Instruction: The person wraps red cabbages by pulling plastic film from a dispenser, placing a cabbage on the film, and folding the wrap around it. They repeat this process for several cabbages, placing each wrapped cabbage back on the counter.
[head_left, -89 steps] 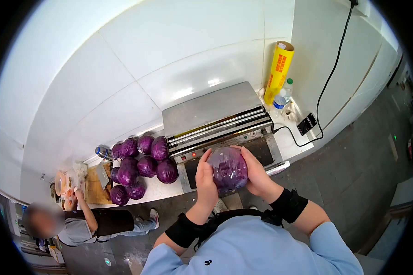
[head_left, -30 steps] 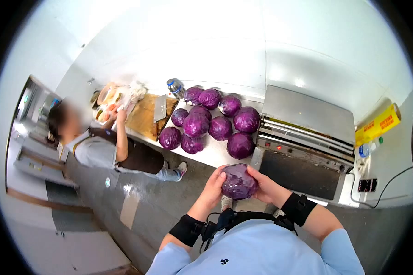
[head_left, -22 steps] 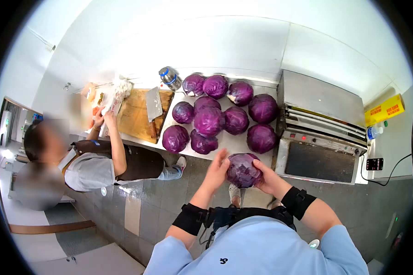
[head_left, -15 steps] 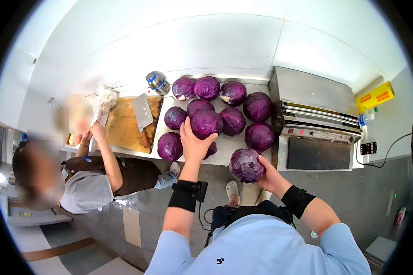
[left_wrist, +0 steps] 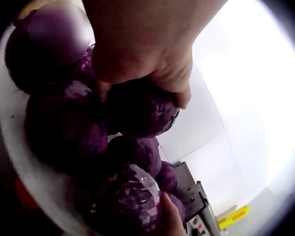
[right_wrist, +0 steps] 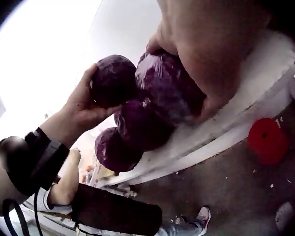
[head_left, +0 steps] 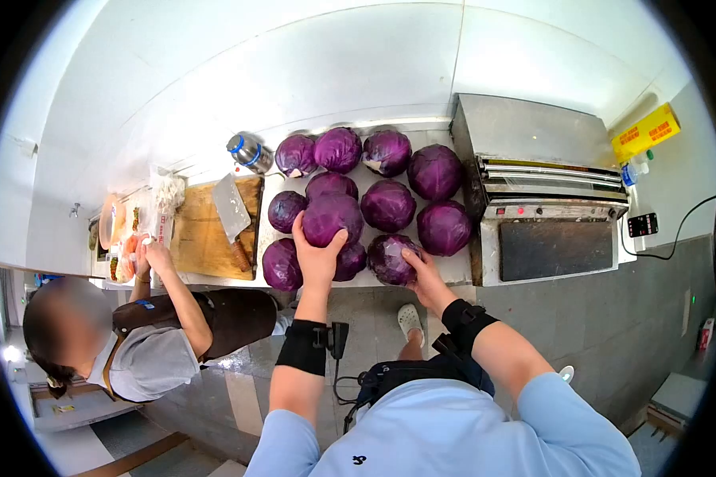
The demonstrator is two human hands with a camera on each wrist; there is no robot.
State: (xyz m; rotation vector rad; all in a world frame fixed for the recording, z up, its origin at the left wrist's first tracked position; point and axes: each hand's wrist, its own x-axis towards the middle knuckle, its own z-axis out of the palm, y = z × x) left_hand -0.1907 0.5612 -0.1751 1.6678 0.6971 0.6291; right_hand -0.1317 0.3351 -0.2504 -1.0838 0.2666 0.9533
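Note:
My left hand (head_left: 318, 261) grips a red cabbage (head_left: 332, 218) that sits on top of the pile, its thumb and fingers spread round the near side. In the left wrist view this same cabbage (left_wrist: 142, 110) shows beneath the palm. My right hand (head_left: 431, 283) holds a second red cabbage (head_left: 390, 259), shiny with film, low at the counter's front edge. It stands among the other cabbages, and in the right wrist view the hand (right_wrist: 211, 59) wraps over its top and side. Several more red cabbages (head_left: 387, 206) lie around both hands.
A wrapping machine (head_left: 545, 187) with a dark plate stands right of the cabbages; a yellow film roll (head_left: 646, 133), bottle and phone (head_left: 643, 225) lie beyond. At left are a cutting board (head_left: 207, 230), a cleaver (head_left: 231, 208) and a steel flask (head_left: 248, 153). Another person works there.
The view has turned left from the machine to the pile. My left hand has let go of the wrapped cabbage and taken hold of the top one; my right hand has brought the wrapped one to the counter.

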